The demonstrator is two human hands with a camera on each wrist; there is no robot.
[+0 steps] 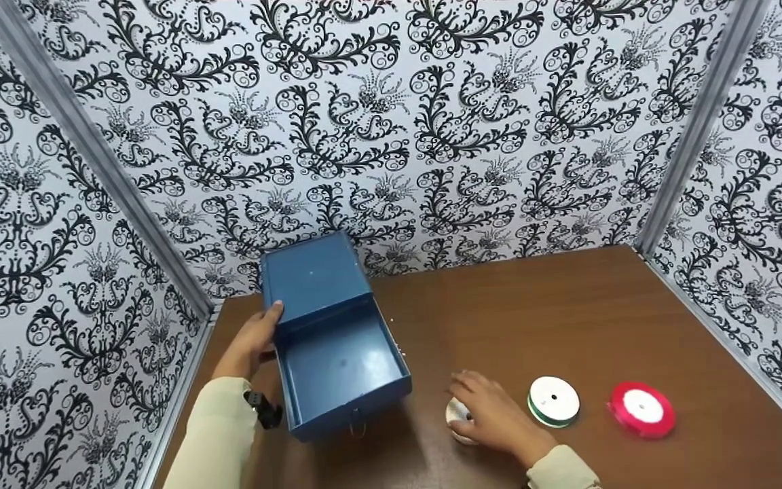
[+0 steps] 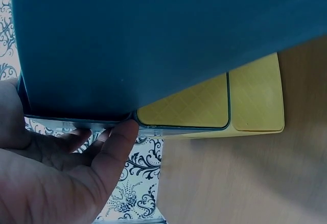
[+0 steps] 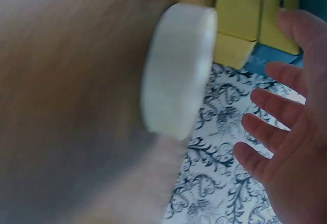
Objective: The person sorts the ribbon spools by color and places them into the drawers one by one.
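Observation:
Between the thumb and fingers, my left hand [image 1: 254, 339] grips the left edge of a blue box [image 1: 342, 360] that stands with its inside showing and a wire latch at its front. In the left wrist view the thumb and fingers lie along the rim of a dark blue panel [image 2: 133, 40]. My right hand [image 1: 493, 413] is over a white spool [image 1: 455, 411], partly covering it. In the right wrist view its fingers are spread apart, with a gap to the blurred white spool [image 3: 176, 71].
Right of my right hand lie a white-faced spool with a green edge [image 1: 552, 401] and a red ribbon spool [image 1: 643, 410] on the brown table [image 1: 513, 305]. Yellow surfaces [image 2: 255, 96] show beside the blue panel in the left wrist view. Patterned walls [image 1: 391, 136] enclose the table.

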